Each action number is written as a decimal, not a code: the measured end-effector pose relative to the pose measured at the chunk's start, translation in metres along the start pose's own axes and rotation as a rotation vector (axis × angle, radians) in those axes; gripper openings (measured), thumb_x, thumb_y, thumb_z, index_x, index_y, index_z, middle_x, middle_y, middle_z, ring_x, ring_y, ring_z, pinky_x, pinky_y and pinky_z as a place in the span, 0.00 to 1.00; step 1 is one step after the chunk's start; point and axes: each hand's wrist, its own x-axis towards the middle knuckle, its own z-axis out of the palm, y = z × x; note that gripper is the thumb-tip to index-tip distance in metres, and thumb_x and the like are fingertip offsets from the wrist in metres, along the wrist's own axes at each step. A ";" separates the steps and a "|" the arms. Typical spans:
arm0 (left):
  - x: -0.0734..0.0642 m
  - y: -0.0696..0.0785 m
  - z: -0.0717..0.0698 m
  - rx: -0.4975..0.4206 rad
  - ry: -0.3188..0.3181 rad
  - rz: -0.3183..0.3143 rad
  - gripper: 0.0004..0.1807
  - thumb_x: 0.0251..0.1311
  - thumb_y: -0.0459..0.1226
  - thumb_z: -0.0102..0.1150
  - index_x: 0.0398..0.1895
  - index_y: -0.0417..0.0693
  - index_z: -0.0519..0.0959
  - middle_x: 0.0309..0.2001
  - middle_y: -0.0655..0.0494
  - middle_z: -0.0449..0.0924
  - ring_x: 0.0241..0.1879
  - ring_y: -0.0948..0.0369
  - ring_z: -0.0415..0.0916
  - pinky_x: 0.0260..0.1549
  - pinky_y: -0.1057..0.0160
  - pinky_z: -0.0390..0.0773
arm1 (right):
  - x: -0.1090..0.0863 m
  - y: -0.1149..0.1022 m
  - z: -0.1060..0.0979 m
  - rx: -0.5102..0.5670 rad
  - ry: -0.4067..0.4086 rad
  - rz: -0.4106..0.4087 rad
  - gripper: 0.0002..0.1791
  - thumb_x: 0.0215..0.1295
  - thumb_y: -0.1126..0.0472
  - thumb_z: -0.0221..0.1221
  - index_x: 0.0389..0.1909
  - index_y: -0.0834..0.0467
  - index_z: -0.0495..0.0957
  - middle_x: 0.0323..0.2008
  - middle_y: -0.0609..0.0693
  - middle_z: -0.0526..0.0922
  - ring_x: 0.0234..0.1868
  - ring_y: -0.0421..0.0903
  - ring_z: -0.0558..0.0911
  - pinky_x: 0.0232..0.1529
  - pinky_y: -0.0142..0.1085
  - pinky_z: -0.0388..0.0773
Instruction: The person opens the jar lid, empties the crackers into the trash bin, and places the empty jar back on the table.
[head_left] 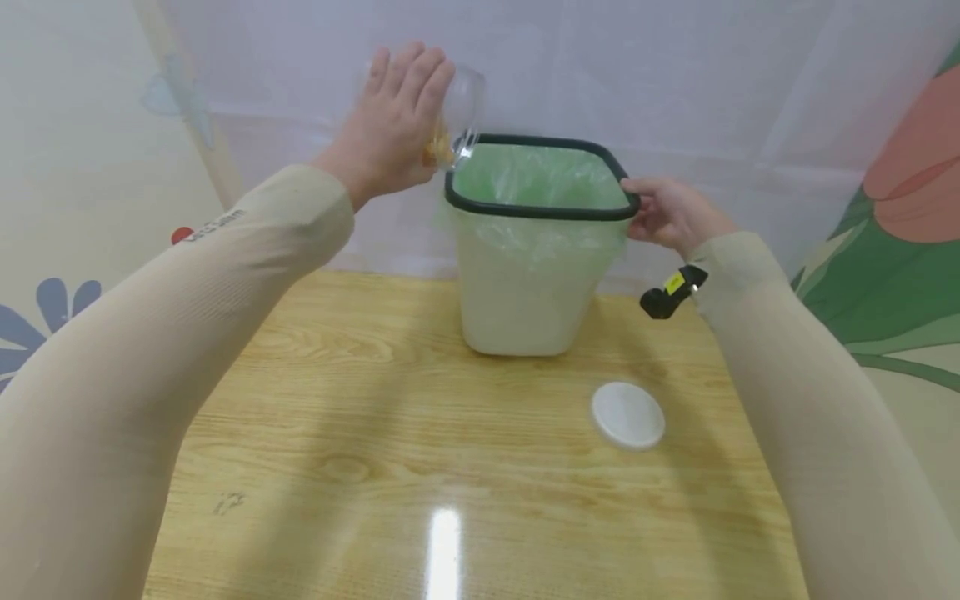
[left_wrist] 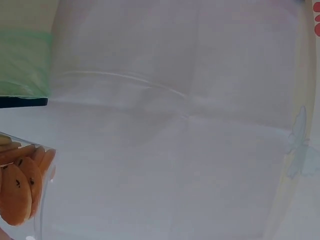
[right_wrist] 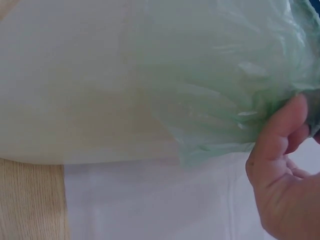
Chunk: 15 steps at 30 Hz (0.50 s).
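High on the left, my left hand (head_left: pixel 397 117) grips a clear jar (head_left: pixel 467 96), tilted with its mouth at the trash bin's left rim. Orange-brown, flat rounded pieces of food (head_left: pixel 439 148) lie inside the jar; in the left wrist view some of these pieces (left_wrist: pixel 17 192) show dark specks. The whitish trash bin (head_left: pixel 525 292) stands upright, lined with a thin green bag (head_left: pixel 536 175) under a black rim ring (head_left: pixel 543 212). At the bin's right corner, my right hand (head_left: pixel 671 212) pinches the rim. The bag's edge (right_wrist: pixel 215 150) hangs outside the bin beside that hand.
A round white lid (head_left: pixel 628 415) lies flat on the wooden table (head_left: pixel 337 450), in front of the bin to the right. Behind the bin hangs a white cloth (head_left: pixel 675 83). Printed flower panels (head_left: pixel 915 200) flank the table.
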 end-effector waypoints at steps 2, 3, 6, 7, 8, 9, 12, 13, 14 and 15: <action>0.002 0.002 -0.001 0.010 -0.031 0.002 0.51 0.57 0.38 0.67 0.76 0.28 0.46 0.75 0.28 0.47 0.76 0.34 0.42 0.75 0.37 0.37 | 0.000 0.000 -0.001 -0.013 -0.008 -0.008 0.05 0.75 0.62 0.54 0.37 0.58 0.73 0.21 0.52 0.83 0.24 0.45 0.80 0.29 0.34 0.81; 0.003 0.002 -0.001 0.017 -0.045 0.005 0.52 0.58 0.38 0.66 0.76 0.29 0.45 0.75 0.28 0.47 0.76 0.35 0.41 0.75 0.38 0.36 | 0.000 0.000 -0.001 -0.015 -0.010 -0.009 0.06 0.76 0.62 0.53 0.37 0.58 0.73 0.21 0.52 0.83 0.23 0.45 0.80 0.29 0.34 0.81; 0.004 0.004 -0.001 0.026 -0.068 0.013 0.51 0.58 0.36 0.65 0.77 0.29 0.44 0.76 0.29 0.44 0.77 0.36 0.39 0.75 0.39 0.33 | 0.000 -0.001 -0.002 -0.009 -0.012 -0.005 0.06 0.76 0.62 0.53 0.36 0.58 0.73 0.21 0.52 0.83 0.23 0.45 0.80 0.29 0.35 0.81; 0.004 0.004 -0.002 0.033 -0.072 0.015 0.51 0.58 0.35 0.64 0.77 0.29 0.44 0.76 0.29 0.44 0.77 0.36 0.38 0.75 0.39 0.33 | 0.000 -0.001 -0.002 -0.005 -0.012 -0.002 0.06 0.76 0.62 0.53 0.36 0.58 0.73 0.21 0.53 0.83 0.23 0.45 0.80 0.29 0.35 0.82; 0.004 0.004 -0.001 0.037 -0.073 0.017 0.50 0.57 0.34 0.64 0.77 0.29 0.44 0.77 0.29 0.44 0.77 0.36 0.38 0.75 0.39 0.33 | -0.001 -0.001 -0.001 0.001 -0.011 0.001 0.06 0.76 0.62 0.53 0.37 0.58 0.73 0.21 0.53 0.83 0.24 0.46 0.81 0.30 0.35 0.82; 0.004 0.004 -0.001 0.048 -0.078 0.019 0.51 0.57 0.34 0.64 0.77 0.29 0.44 0.77 0.29 0.44 0.78 0.36 0.38 0.75 0.40 0.32 | 0.000 -0.002 -0.001 0.008 -0.011 0.004 0.05 0.76 0.62 0.53 0.37 0.58 0.73 0.21 0.53 0.83 0.24 0.46 0.81 0.30 0.36 0.82; 0.004 0.004 0.000 0.065 -0.089 0.028 0.51 0.58 0.34 0.65 0.77 0.30 0.43 0.77 0.30 0.43 0.78 0.37 0.37 0.75 0.40 0.32 | 0.000 -0.002 -0.001 0.007 -0.006 0.011 0.05 0.76 0.62 0.53 0.38 0.58 0.72 0.21 0.53 0.83 0.24 0.46 0.81 0.30 0.36 0.83; 0.004 0.004 0.001 0.069 -0.084 0.034 0.52 0.58 0.35 0.66 0.77 0.30 0.44 0.77 0.30 0.44 0.78 0.37 0.38 0.75 0.40 0.33 | 0.000 -0.002 -0.001 0.008 -0.001 0.012 0.05 0.76 0.62 0.53 0.39 0.58 0.72 0.21 0.53 0.83 0.24 0.46 0.81 0.30 0.36 0.83; 0.004 0.004 0.002 0.071 -0.081 0.040 0.52 0.57 0.35 0.67 0.77 0.30 0.44 0.77 0.30 0.44 0.78 0.37 0.38 0.75 0.40 0.34 | 0.000 -0.002 -0.001 0.007 0.000 0.013 0.04 0.76 0.62 0.53 0.39 0.58 0.72 0.21 0.53 0.83 0.24 0.46 0.81 0.30 0.36 0.83; 0.004 0.004 0.002 0.074 -0.076 0.045 0.52 0.57 0.35 0.67 0.77 0.30 0.44 0.77 0.30 0.44 0.78 0.37 0.38 0.75 0.40 0.34 | 0.000 -0.002 -0.001 0.004 0.001 0.013 0.05 0.76 0.62 0.52 0.39 0.58 0.72 0.21 0.53 0.83 0.24 0.46 0.81 0.30 0.36 0.83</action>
